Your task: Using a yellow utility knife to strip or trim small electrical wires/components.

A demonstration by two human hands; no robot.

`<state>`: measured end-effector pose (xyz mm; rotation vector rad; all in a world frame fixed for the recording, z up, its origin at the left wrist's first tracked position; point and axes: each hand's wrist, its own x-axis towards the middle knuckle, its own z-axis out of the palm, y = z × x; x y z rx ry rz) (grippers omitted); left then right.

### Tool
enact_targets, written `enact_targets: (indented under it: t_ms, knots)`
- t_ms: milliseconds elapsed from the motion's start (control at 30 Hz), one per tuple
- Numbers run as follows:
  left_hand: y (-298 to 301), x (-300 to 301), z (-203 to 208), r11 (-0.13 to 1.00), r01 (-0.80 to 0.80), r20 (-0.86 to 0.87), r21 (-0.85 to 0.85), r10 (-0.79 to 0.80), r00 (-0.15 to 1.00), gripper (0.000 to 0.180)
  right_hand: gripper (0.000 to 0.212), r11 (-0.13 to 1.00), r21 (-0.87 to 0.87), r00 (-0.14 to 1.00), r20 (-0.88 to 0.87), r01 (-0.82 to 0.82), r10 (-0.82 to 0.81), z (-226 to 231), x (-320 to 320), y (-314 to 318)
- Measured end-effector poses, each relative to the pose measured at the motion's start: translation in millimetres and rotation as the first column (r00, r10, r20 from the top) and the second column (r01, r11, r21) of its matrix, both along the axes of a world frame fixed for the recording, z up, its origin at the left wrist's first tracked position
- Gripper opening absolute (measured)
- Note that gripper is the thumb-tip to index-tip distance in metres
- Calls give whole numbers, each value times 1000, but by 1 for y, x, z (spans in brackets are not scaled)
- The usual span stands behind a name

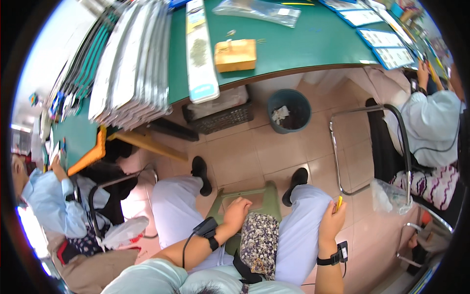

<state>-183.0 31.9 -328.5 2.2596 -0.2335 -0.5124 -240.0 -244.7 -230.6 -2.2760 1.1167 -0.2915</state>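
My left hand (237, 213) is over the front of the green stool (274, 196) between my knees, beside a dark flower-patterned pouch (259, 242) at my waist. Its fingers are loosely curled in, and nothing shows in them. To the right, by my right knee, my right hand (332, 221) is closed around a small yellow object (339, 202). Only its upper end sticks out past the fingers, so its kind is not clear. Both hands are below the edge of the green table (293, 46).
On the table stand a stack of plastic-wrapped panels (132, 63), a long white package (199, 54) and a tan block (235, 55). Below it are a dark crate (220, 120) and a grey bin (289, 111). People sit on both sides; a metal chair frame (333, 147) is at right.
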Motion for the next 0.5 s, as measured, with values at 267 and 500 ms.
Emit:
enact_targets:
  t_ms: [267, 500]
  knots:
    - [-8, 1, 8, 995, -58, 169, 80, 44, 985, 10, 23, 998, -16, 998, -15, -66, 66, 6, 11, 11]
    - [-9, 0, 2, 996, -46, 230, 79, 26, 973, 10, 23, 998, -2, 998, -4, -65, 65, 6, 13, 12]
